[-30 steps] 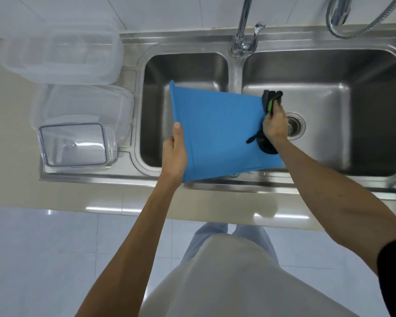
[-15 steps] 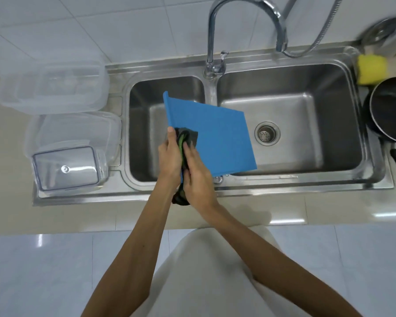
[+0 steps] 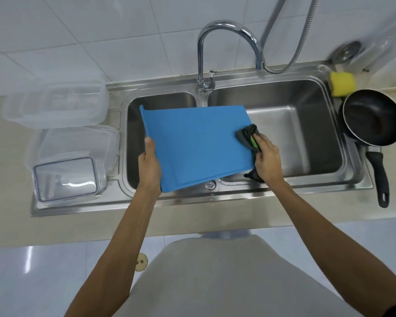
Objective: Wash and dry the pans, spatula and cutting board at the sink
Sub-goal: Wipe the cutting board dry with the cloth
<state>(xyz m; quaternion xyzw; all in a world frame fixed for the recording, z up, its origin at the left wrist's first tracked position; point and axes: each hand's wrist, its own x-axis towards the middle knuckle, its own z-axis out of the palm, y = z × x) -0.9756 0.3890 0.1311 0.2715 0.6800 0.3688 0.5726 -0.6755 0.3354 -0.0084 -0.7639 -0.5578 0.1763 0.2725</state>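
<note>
Cutting board (image 3: 197,145): where have you got it?

I'm holding it tilted over the sink (image 3: 306,187), across the divider between the two basins. My left hand (image 3: 149,167) grips its left edge, thumb on top, with the fingers hidden beneath.

And the right?

My right hand (image 3: 267,161) is closed round the dark cloth (image 3: 247,136) with the green stripe, pressing it to the board's right edge. Half a second ago that cloth was at the left edge, right beside my left hand. A second ago it was over on the right. So I'm wiping back and forth across the face.

Meaning?

It's a drying wipe, I'd judge, since no water runs from the tap (image 3: 226,35), and this face looks close to done. The pan (image 3: 373,117) sits at the sink's right end near the yellow sponge (image 3: 342,84). I can't tell whether it's washed, and I see no spatula.
</note>
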